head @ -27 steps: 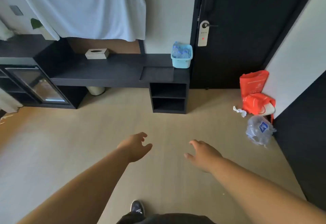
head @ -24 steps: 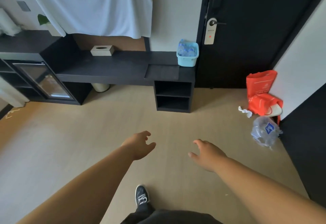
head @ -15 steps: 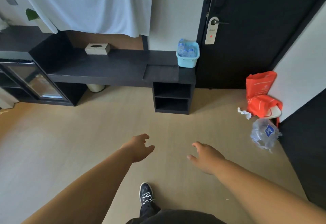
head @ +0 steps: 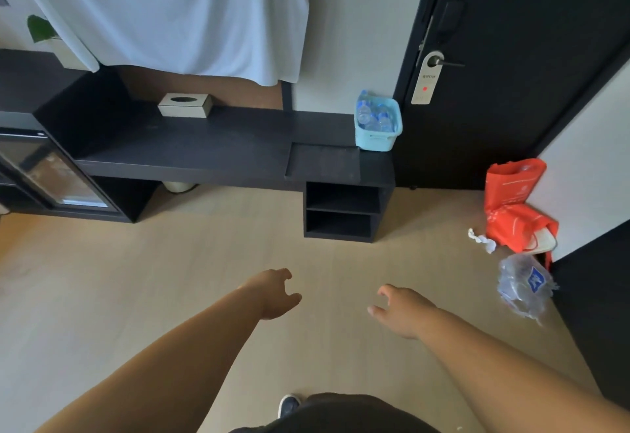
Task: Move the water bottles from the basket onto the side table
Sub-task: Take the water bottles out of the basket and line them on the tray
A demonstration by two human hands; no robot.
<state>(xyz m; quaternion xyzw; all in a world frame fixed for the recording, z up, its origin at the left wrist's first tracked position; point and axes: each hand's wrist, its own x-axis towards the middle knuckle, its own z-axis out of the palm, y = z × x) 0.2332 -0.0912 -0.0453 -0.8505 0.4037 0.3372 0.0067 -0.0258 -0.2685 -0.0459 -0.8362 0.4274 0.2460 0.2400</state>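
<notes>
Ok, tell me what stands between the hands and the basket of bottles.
Nothing visible. Only open floor lies between the left hand, the right hand and the basket of bottles on the dark counter's right end.

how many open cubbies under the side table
2: upper cubby and lower cubby, stacked under the right end of the side table, below the basket. None seem hidden.

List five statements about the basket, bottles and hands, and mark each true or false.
1. The water bottles are inside the light-blue basket. True.
2. The left hand grips a bottle. False: it holds nothing.
3. The basket stands on the floor. False: it stands on the black side table, at its right end.
4. A tissue box sits on the table, left of the basket. True.
5. The right hand is empty. True.
</notes>
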